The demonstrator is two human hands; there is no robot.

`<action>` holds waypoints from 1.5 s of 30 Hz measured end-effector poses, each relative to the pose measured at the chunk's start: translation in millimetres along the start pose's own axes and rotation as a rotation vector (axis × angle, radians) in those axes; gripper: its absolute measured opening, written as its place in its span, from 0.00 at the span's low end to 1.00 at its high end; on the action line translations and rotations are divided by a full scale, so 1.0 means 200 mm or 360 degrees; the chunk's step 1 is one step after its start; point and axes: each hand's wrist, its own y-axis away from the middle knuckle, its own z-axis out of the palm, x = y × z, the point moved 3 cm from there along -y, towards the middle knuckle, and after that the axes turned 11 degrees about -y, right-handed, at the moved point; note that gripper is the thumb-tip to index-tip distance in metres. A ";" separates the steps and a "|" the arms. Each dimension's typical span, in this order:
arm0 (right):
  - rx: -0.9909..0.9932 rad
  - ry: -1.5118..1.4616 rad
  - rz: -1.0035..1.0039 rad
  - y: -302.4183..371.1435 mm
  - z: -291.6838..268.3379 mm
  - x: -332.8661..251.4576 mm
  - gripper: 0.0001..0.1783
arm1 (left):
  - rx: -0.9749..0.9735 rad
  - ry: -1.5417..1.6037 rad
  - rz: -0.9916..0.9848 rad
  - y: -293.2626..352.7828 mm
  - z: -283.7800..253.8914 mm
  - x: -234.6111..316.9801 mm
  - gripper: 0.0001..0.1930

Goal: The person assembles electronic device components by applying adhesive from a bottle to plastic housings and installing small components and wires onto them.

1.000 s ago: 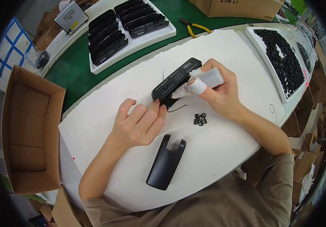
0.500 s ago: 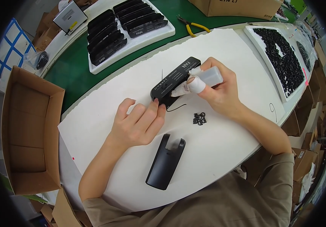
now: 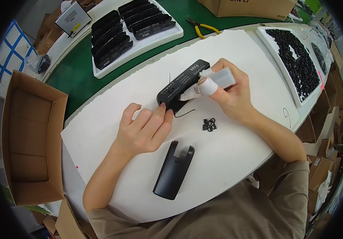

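Note:
A long black fan housing with pale print lies slantwise on the white sheet. The fingertips of my left hand grip its lower-left end, where a thin black wire curls out. In my right hand is a small translucent squeeze bottle, tilted with its tip end down at the housing's near side. White wrapping is bunched around the bottle's tip end, and the thumb is wrapped in white too. The exact tip contact is hidden. Nearer me rest a black notched cover and several small black clips.
A white foam tray of black housings stands at the back left. Yellow-handled cutters lie behind the sheet. On the right is another foam tray full of small black parts. A cardboard box stands at the left.
The housing and my left fingers have shifted very slightly left. The bottle has tilted a touch in my right hand; both grips stay the same.

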 end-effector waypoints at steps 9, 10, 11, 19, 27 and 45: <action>0.0307 -0.0937 0.0531 -0.05 -0.21 0.03 0.12 | -0.0264 0.0518 -0.0541 0.03 0.04 -0.08 0.10; 0.0335 -0.0861 0.0672 -0.04 -0.27 0.05 0.15 | -0.0322 0.0554 -0.0599 0.03 0.04 -0.09 0.10; 0.0343 -0.0884 0.0671 -0.04 -0.31 0.04 0.16 | -0.0380 0.0596 -0.0659 0.04 0.06 -0.09 0.10; -0.0008 -0.0756 0.0569 0.10 -0.52 -0.06 0.32 | -0.0463 0.0603 -0.0840 0.04 0.02 -0.12 0.13; 0.0106 -0.0127 0.0547 0.10 -0.56 -0.08 0.28 | -0.1434 0.0843 -0.0676 -0.13 -0.22 -0.02 0.28; 0.0088 0.0298 0.0337 0.09 -0.61 -0.01 0.26 | -0.1733 0.3759 -0.1331 -0.06 -0.12 -0.03 0.42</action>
